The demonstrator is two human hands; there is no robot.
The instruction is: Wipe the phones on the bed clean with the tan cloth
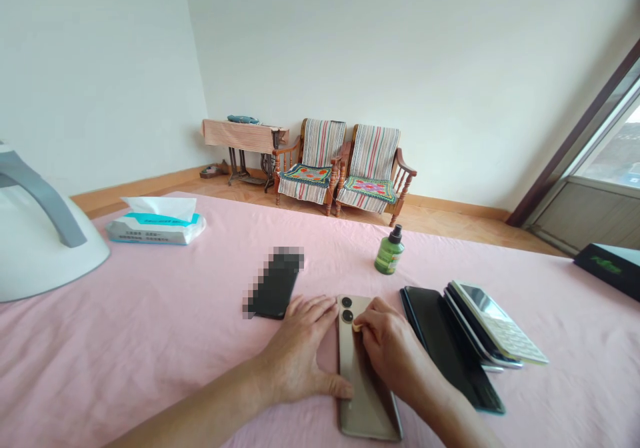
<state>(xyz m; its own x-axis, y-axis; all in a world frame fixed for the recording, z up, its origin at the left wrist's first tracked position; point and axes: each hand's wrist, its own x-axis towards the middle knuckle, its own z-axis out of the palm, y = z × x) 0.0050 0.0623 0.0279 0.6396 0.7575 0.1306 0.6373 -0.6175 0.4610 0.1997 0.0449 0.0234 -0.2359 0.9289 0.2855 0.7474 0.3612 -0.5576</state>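
On a pink-covered bench, the left hand [300, 355] lies flat, fingers spread, steadying a face-down gold phone [363, 375] while the right hand [395, 351], fingers pinched on a small pad [357, 327], apparently wipes beside its camera lenses, stacked phones [470, 338] alongside.

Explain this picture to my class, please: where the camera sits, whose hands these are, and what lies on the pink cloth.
The camera is worn on a person's head and looks forward and down, so the two bare arms are that person's own. No machine is at work.

The left hand lies flat, steadying a gold smartphone that lies camera side up on the pink cloth. The right hand presses something small and pale near its lenses; what it is cannot be told.

Around them lie a black phone, a green spray bottle, a stack of phones topped by a white keypad phone, a tissue pack and a white appliance. Two striped chairs stand behind.
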